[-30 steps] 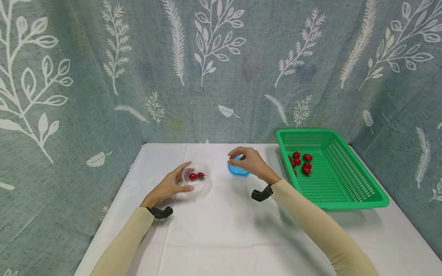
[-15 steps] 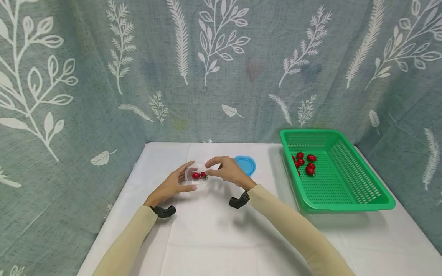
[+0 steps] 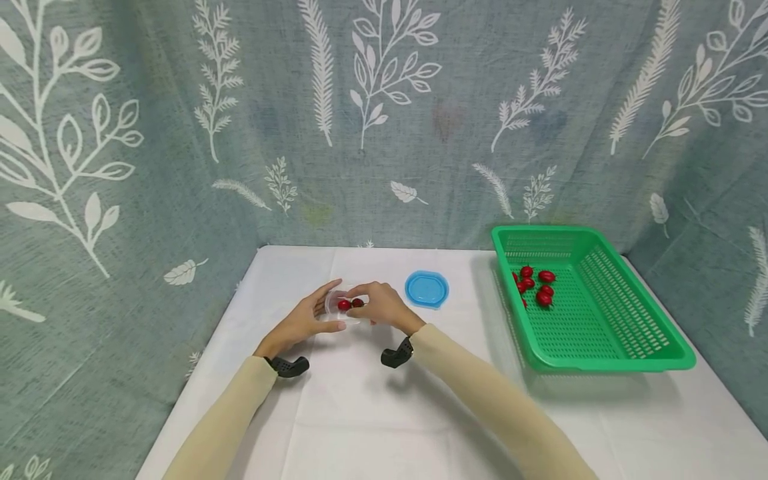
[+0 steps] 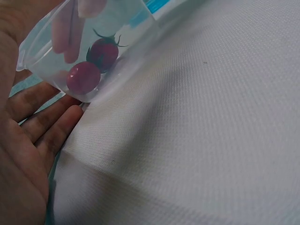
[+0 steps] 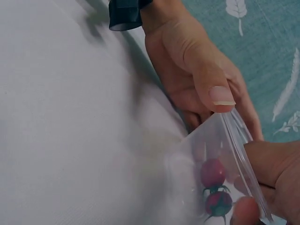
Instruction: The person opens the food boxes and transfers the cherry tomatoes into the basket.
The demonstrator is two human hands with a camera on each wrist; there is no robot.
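My left hand (image 3: 303, 325) holds a small clear plastic container (image 4: 40, 58), its thumb on the near rim and its fingers around the far side. In the left wrist view the container is tilted close over the white cloth. Two red cherry tomatoes lie inside: one (image 4: 83, 78) is smooth and round, the other (image 4: 104, 52) has green sepals. My right hand (image 3: 387, 307) reaches into the container's mouth from the right. Through the clear wall its fingers (image 4: 60, 35) show extended above the tomatoes, with nothing between them. The right thumb (image 5: 246, 208) is at the rim.
A blue lid (image 3: 427, 289) lies on the white-covered table (image 3: 360, 413) behind the right hand. At the right stands a green perforated basket (image 3: 600, 364) with several cherry tomatoes (image 3: 545, 299) along its left side. A leaf-patterned curtain (image 3: 444, 167) encloses the back and sides.
My right hand has moved left from over the blue lid into the container, uncovering the lid. The left hand keeps its hold on the container, and both tomatoes are still inside.
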